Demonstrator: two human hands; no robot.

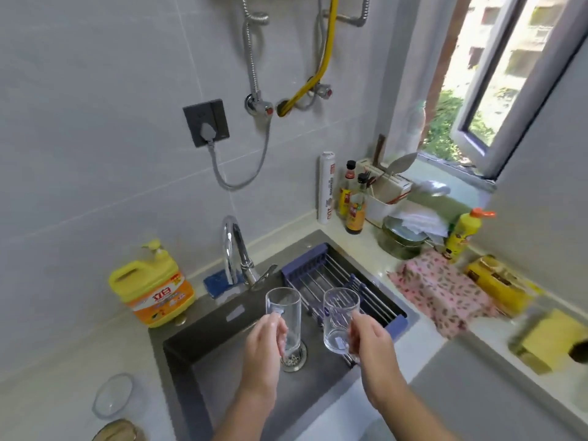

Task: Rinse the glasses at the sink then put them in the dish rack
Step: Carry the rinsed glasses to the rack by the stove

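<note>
The left hand has its fingers curled round the low part of the left glass. The right hand has its fingers curled round the low part of the right glass. Both glasses stand straight up, side by side but not touching, with their open tops above the fingers. They are clear and tall, and each has a small blue mark on it. Right under the fingers is the dark grey sink with its round metal drain. Just past the right fingers the dish rack sits across the sink, with blue ends and thin metal bars. Past the left fingers stands the shiny tap, with a blue sponge at its foot and a big yellow soap jug further left. Far to the right of the fingers a pink cloth lies on the pale counter. The grey tiled wall rises behind, and a window is open far right.
</note>
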